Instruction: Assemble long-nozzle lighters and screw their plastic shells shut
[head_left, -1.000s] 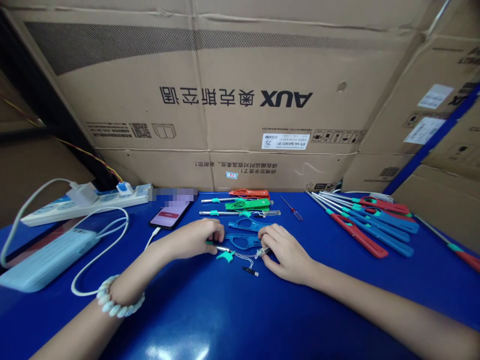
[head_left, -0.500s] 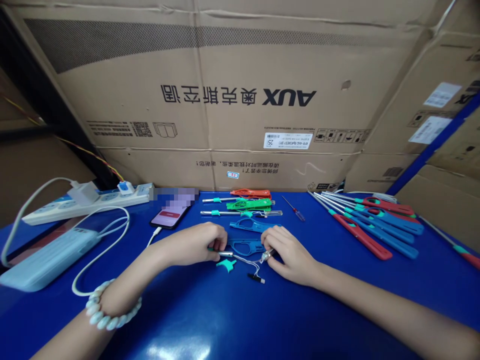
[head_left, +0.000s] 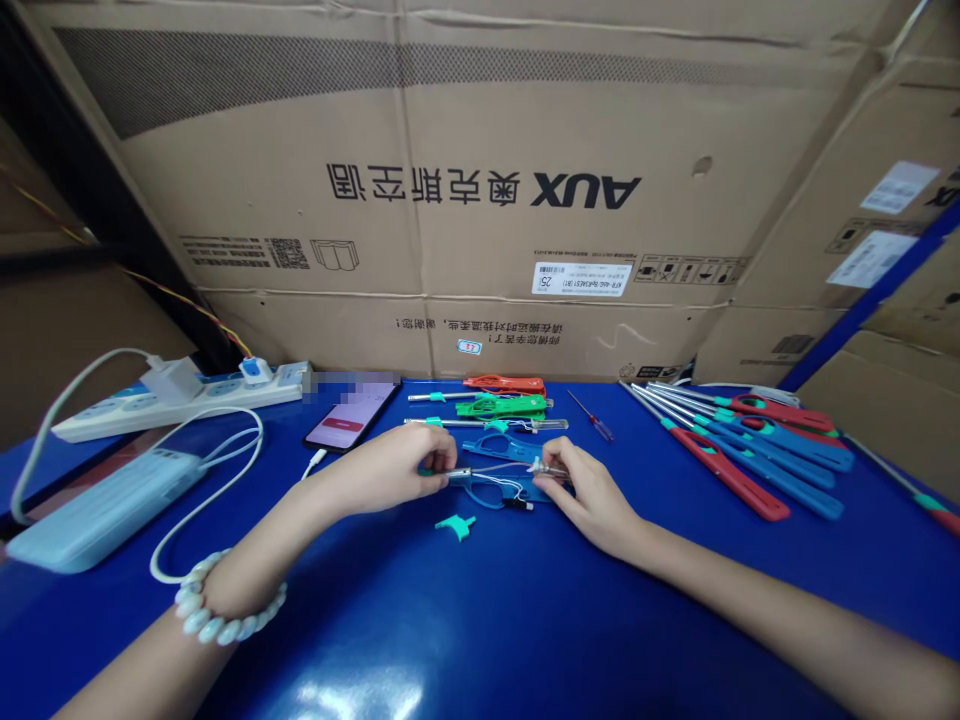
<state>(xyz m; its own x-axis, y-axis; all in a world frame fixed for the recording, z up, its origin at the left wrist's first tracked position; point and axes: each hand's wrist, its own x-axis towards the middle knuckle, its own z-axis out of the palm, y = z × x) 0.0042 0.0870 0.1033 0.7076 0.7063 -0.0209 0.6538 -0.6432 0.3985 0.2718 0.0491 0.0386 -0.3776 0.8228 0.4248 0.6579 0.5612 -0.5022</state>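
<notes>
My left hand [head_left: 409, 465] pinches the end of a lighter's metal tube [head_left: 460, 473]. Between the fingertips of my right hand [head_left: 589, 490] is a clear fuel tank [head_left: 553, 470] with a metal valve end. A thin hose and white wires [head_left: 499, 482] run from the tube toward the tank, and a small black igniter [head_left: 517, 504] hangs on the wires. Behind and under these parts lie blue lighter handle halves [head_left: 517, 447], partly covered by my hands. A loose turquoise trigger [head_left: 456, 525] rests on the table just in front of the tube.
Behind lie orange handle halves [head_left: 510, 384], green handle halves [head_left: 514, 406] and more tubes. A screwdriver [head_left: 592, 417] sits to their right. Several assembled lighters [head_left: 787, 440] are piled at right. At left are a phone [head_left: 349, 412], power bank [head_left: 105, 510] and power strip [head_left: 217, 400]. Cardboard [head_left: 420, 110] walls the back.
Both hands have shifted slightly away from me, carrying the tube and tank over the lower blue handle half. The igniter has moved along with them. The turquoise trigger stays on the table.
</notes>
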